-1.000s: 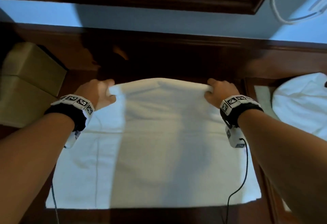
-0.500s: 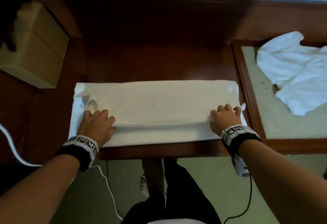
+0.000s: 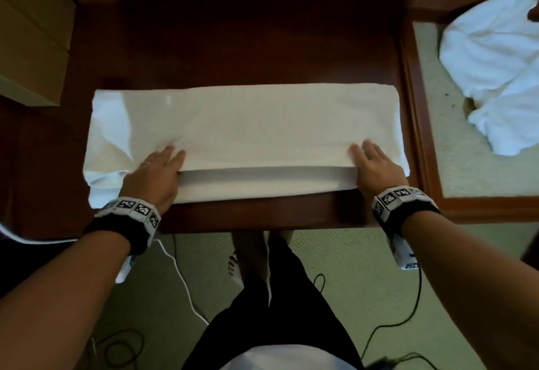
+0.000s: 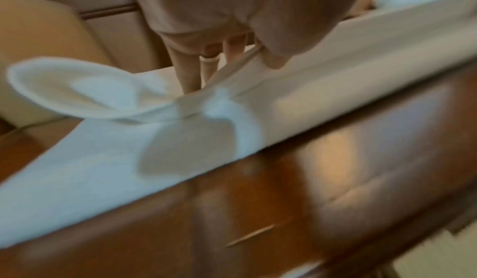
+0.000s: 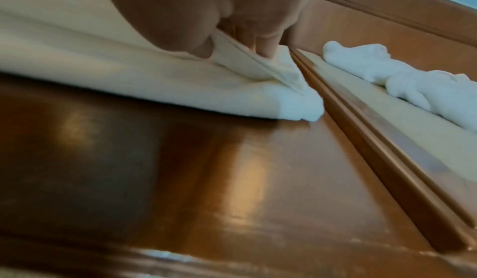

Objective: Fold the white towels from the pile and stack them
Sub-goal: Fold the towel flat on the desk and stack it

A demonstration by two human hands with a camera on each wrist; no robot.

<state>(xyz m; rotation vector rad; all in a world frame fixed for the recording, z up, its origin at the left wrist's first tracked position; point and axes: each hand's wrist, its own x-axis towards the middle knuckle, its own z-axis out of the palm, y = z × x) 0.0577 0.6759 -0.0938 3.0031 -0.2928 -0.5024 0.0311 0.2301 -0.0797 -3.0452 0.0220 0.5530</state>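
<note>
A white towel [image 3: 262,124] lies folded lengthwise on the dark wooden table [image 3: 262,34], its upper layer's edge short of the near edge. My left hand [image 3: 157,171] is at the towel's left near part, fingers stretched on top, and in the left wrist view the upper layer's edge runs up between thumb and fingers [image 4: 188,74]. My right hand [image 3: 376,165] is at the right near corner, and the right wrist view shows the layer's edge pinched between thumb and fingers [image 5: 265,47]. The pile of white towels [image 3: 495,63] lies crumpled at the right.
The pile rests on a wood-framed tray [image 3: 420,107] with a pale mat, right of the table. A cardboard box [image 3: 29,34] stands at the far left. The towel's left end [image 4: 64,86] is rumpled and bulges up. Cables trail over the floor below.
Both hands brought the towel's far edge toward me and laid it over the near part. Since half a second ago the fingers have stretched out flatter on the cloth.
</note>
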